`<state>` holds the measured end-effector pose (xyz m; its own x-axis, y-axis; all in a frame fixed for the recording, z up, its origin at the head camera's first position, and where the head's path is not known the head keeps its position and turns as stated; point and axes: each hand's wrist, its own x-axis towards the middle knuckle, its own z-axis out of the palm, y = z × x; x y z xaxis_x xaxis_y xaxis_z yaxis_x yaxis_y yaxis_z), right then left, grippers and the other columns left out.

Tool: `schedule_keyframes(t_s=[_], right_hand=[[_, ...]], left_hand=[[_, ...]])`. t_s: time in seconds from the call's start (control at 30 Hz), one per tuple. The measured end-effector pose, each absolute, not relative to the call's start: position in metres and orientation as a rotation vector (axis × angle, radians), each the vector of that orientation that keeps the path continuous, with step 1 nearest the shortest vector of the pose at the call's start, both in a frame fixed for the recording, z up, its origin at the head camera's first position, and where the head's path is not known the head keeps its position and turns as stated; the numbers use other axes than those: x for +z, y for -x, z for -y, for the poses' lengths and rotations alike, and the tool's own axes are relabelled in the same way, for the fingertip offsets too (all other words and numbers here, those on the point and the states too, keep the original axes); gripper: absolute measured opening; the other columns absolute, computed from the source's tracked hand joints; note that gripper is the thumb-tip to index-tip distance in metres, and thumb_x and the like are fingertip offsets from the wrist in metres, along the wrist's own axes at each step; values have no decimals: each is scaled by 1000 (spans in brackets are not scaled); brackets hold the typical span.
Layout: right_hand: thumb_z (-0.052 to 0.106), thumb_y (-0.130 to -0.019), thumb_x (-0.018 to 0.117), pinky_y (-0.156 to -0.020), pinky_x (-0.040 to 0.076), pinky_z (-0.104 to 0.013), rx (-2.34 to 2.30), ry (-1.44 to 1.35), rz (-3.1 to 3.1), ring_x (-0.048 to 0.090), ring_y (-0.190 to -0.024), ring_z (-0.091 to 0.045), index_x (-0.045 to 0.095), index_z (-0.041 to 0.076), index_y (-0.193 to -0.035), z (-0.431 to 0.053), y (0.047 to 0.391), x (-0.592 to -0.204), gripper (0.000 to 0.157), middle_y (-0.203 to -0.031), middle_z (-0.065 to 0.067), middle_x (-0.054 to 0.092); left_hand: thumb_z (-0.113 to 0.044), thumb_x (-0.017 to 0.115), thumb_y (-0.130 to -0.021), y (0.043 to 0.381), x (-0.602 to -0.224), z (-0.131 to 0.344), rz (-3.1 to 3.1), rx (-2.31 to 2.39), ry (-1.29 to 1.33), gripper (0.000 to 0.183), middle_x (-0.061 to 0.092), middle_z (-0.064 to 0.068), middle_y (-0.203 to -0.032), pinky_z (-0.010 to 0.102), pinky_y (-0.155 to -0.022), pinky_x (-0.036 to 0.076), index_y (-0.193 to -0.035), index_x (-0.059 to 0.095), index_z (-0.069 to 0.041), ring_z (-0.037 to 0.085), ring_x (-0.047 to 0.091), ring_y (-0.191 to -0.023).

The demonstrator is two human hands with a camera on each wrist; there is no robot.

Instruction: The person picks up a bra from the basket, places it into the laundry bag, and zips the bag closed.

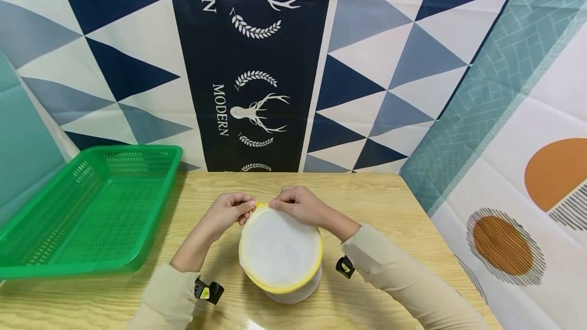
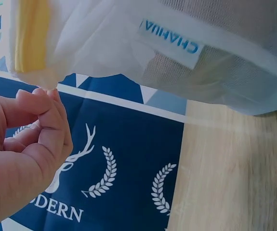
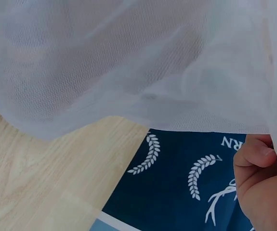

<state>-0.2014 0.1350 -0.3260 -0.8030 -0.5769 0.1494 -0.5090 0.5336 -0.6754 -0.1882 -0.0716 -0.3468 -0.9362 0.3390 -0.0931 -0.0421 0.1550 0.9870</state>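
A round white mesh laundry bag (image 1: 282, 248) with a yellow rim stands on the table in the head view, its flat top facing up. My left hand (image 1: 227, 214) pinches the far left edge of that rim between thumb and fingers. Close beside it, my right hand (image 1: 300, 207) pinches the rim at the far side. The left wrist view shows a yellow band (image 2: 32, 36) above the curled left fingers, and a label (image 2: 172, 43) with blue lettering on the bag. In the right wrist view, thin white mesh (image 3: 128, 62) hangs beside my right fingers.
A green plastic basket (image 1: 153, 208) with perforated walls sits to the left on the wooden table (image 1: 376, 202). Patterned cloth (image 1: 261, 55) covers the wall behind the table, and another printed cloth (image 1: 513, 192) hangs along the right side. Black straps are on both wrists.
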Motion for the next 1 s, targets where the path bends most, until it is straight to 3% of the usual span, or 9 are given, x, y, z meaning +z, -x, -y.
schedule_keyframes(t_s=[0.3, 0.63, 1.0], right_hand=[[27, -86, 56, -55, 42, -21, -1140, 921, -2658, 46, -67, -10, 71, 19, -83, -136, 203, -326, 18, -72, 4, 55], [32, -86, 55, -61, 43, -22, -1041, 927, -2652, 47, -75, -7, 67, 21, -95, -128, 202, -322, 19, -84, 9, 57], [29, -87, 54, -59, 45, -22, -1102, 925, -2621, 49, -75, -8, 70, 18, -90, -127, 202, -320, 20, -80, 6, 58]], left_hand=[[-11, 49, -90, 188, -348, 70, -2132, 1857, -258, 26, 52, 1, -69, 18, -52, 41, -105, 54, 9, 8, 46, -57], [-12, 49, -90, 191, -347, 70, -2176, 1839, -323, 23, 54, 0, -68, 22, -55, 43, -101, 57, 7, 11, 47, -58], [-12, 50, -89, 190, -342, 70, -2177, 1829, -296, 24, 54, 1, -69, 20, -54, 44, -103, 57, 7, 8, 48, -57]])
